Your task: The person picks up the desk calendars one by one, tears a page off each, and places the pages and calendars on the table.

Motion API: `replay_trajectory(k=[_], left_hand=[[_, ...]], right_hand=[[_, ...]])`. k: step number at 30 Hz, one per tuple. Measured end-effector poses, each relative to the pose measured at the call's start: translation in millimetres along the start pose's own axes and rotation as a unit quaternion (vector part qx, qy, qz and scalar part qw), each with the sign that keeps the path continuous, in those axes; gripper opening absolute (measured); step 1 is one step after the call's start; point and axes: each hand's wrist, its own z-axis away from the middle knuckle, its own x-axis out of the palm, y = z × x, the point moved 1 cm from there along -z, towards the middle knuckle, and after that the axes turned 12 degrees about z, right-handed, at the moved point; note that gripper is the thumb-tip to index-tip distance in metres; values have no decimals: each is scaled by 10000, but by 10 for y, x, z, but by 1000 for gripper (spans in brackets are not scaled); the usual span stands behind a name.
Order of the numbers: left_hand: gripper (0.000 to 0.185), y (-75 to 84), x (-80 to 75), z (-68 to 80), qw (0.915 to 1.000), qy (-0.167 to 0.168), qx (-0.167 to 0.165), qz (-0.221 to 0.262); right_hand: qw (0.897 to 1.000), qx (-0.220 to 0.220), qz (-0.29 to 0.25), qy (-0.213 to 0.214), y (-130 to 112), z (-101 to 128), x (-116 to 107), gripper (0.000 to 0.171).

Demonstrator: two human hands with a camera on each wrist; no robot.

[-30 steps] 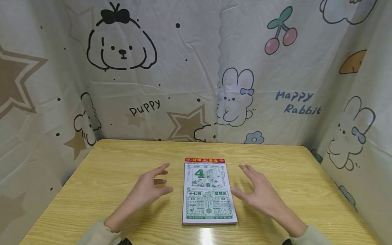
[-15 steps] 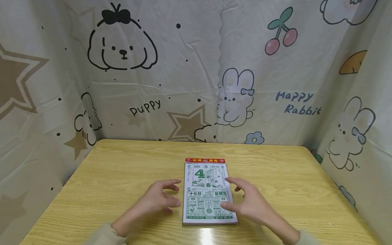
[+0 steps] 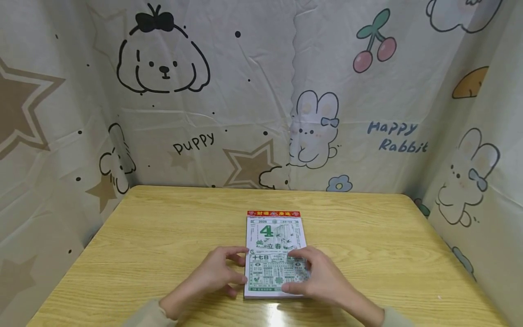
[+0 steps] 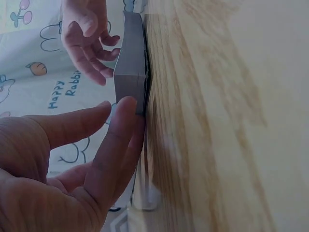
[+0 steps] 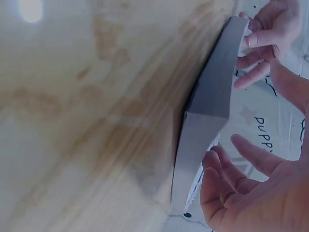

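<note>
A thick tear-off calendar lies flat on the wooden table, its top page printed in green with a big 4 under a red header strip. My left hand is beside its left edge, fingertips right at the paper, thumb nearer to me. Over the lower right part of the page hovers my right hand, thumb and fingers spread apart. In the left wrist view, fingers stand against the block's side, the thumb away from it. The right wrist view shows fingers bent near the block's side, not wrapped round it.
The table has a yellowish wood grain, with its far edge meeting a cloth curtain printed with rabbits, stars and a puppy. Curtain cloth also hangs along the left and right sides.
Both hands have come inward and nearer to me. The left has reached the calendar's left edge, and the right has moved over its lower right part. The calendar has stayed in place.
</note>
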Motion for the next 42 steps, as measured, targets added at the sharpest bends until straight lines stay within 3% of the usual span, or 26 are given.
replay_trajectory(k=[13,36,42], left_hand=[[90,-28,58,-26,9997,259,18,-33],[84,-10,-58,-25,9979,521,-248,277],[79,-14,-87,-41,9980,506,-267,254]], right_hand=[[9965,338,768,12,-79,-32,134,76],[9954,385,868,135,-63,-43,187,71],[9963,259,781,240,-70,-33,191,55]])
